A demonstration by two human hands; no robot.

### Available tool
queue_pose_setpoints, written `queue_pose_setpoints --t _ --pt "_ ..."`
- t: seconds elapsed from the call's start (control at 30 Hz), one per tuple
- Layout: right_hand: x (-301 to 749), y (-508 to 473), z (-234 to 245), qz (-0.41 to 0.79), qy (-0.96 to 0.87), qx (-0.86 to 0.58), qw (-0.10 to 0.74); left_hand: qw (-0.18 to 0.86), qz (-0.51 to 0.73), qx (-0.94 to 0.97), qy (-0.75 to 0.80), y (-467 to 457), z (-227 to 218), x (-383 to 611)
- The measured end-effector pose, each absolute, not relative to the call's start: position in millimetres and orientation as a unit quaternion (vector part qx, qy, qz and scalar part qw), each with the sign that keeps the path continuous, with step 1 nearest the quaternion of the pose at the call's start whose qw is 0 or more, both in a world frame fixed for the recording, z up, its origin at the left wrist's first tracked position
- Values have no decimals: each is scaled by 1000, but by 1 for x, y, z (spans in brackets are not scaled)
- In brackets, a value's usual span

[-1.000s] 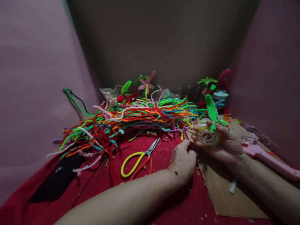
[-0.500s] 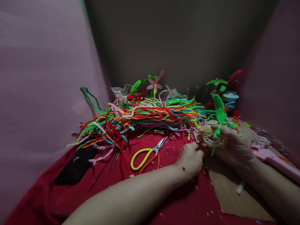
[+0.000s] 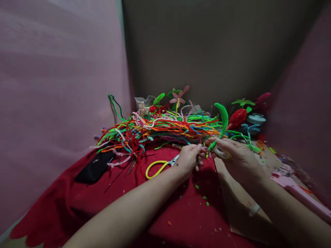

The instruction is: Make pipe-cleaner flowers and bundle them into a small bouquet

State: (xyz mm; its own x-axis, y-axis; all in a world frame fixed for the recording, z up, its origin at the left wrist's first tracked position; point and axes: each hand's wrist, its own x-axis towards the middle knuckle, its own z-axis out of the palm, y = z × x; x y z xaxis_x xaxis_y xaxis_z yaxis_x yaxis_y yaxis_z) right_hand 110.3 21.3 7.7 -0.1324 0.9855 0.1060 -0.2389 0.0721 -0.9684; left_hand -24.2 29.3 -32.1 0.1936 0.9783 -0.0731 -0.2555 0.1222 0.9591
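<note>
My left hand is closed, its fingertips pinched together close to my right hand; what they hold is too small to make out. In my right hand is a roll of clear tape, partly hidden by the fingers. A fuzzy green pipe-cleaner leaf rises from that hand's fingertips, its twisted green lower end hanging between both hands. Just behind the fingers shows a fuzzy red flower bud; whether it joins the held leaf I cannot tell. Yellow-handled scissors lie beside my left wrist, partly covered by the forearm.
A large heap of coloured pipe cleaners spans the back of the red cloth. A black pouch-like item lies left. Cardboard and a pink glue gun are at right, with a pale blue container behind.
Both hands have shifted left and slightly up in the view. The tape roll has turned from facing me to nearly edge-on, and the leaf now curves leftward. The red bud has come into sight.
</note>
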Motion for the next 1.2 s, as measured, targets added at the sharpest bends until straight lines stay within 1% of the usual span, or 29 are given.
queue_pose_setpoints --t 0.1,0.2,0.27,0.33,0.43,0.57,0.67,0.83,1.0,1.07,1.1,1.2 --pt "110 22 -3 484 -543 -425 538 613 518 438 405 42 -28 -36" --pt "111 23 -8 437 -559 -456 537 542 515 518 415 42 -24 -39" --pt "111 22 -7 418 -565 -461 542 438 495 618 427 35 -23 -37" --pt "109 19 -4 404 -571 -466 541 299 453 714 443 26 -23 -33" --pt "104 14 0 396 -573 -490 524 138 370 789 471 14 -27 -27" --pt "96 6 5 386 -565 -525 507 -9 275 817 507 10 -31 -24" --pt "91 2 7 392 -550 -526 517 -78 241 825 505 12 -32 -25" --pt "90 2 0 436 -519 -498 541 -119 219 836 489 15 -31 -27" --pt "93 5 -4 434 -520 -490 549 -106 215 847 475 14 -30 -28" --pt "93 5 -4 430 -523 -496 544 -58 244 836 488 15 -30 -27" --pt "94 5 -4 427 -526 -499 541 -17 271 827 493 15 -30 -27" --pt "94 6 -6 420 -545 -489 536 142 368 785 477 17 -29 -27"
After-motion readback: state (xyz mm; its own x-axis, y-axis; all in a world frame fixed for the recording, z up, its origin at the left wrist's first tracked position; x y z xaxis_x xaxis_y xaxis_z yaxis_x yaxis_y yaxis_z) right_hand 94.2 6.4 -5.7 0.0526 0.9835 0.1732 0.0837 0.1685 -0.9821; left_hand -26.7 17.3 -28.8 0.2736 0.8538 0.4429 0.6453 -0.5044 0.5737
